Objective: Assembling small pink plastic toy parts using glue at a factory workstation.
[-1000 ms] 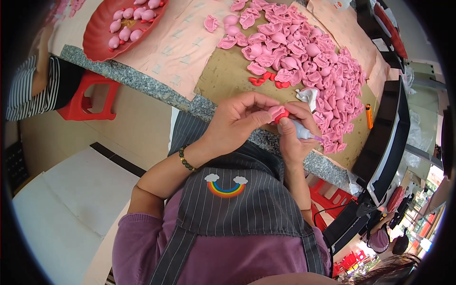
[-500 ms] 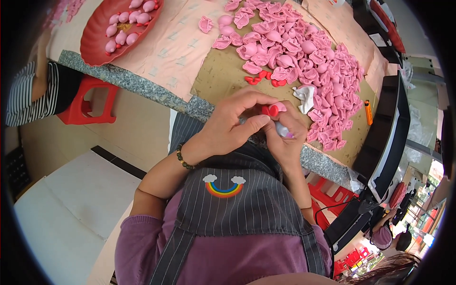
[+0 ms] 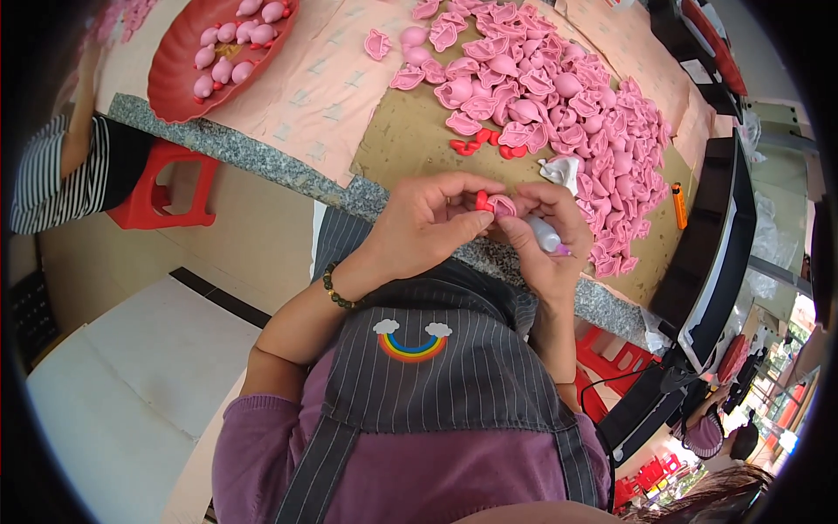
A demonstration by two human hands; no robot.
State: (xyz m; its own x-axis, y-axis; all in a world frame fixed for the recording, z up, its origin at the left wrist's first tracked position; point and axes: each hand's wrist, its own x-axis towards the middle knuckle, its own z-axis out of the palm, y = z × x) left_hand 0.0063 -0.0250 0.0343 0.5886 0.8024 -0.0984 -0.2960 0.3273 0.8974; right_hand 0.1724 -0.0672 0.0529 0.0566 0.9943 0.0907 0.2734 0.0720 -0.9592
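My left hand (image 3: 423, 223) pinches a small red plastic piece (image 3: 483, 202) between thumb and forefinger. Against it sits a hollow pink plastic half-shell (image 3: 503, 206), its open side showing; whether the two are joined I cannot tell. My right hand (image 3: 552, 249) keeps a small whitish squeeze bottle (image 3: 543, 233) with a purple end in its palm, while its thumb and forefinger reach the shell's right side. Just beyond my hands lie several loose red pieces (image 3: 485, 142) and a crumpled white tissue (image 3: 561, 172).
A large heap of pink shells (image 3: 559, 96) covers the table's right part. An orange cutter or lighter-like stick (image 3: 678, 206) lies at its right, beside a black tray (image 3: 698, 236). Far left, a red plate (image 3: 179, 65) bears finished-looking pink pieces. Another person's striped sleeve (image 3: 44, 175) shows near a red stool (image 3: 166, 188).
My right hand has shifted slightly right and its fingers have spread, showing more of the bottle. The red piece and pink shell have turned, and the shell's hollow side now shows.
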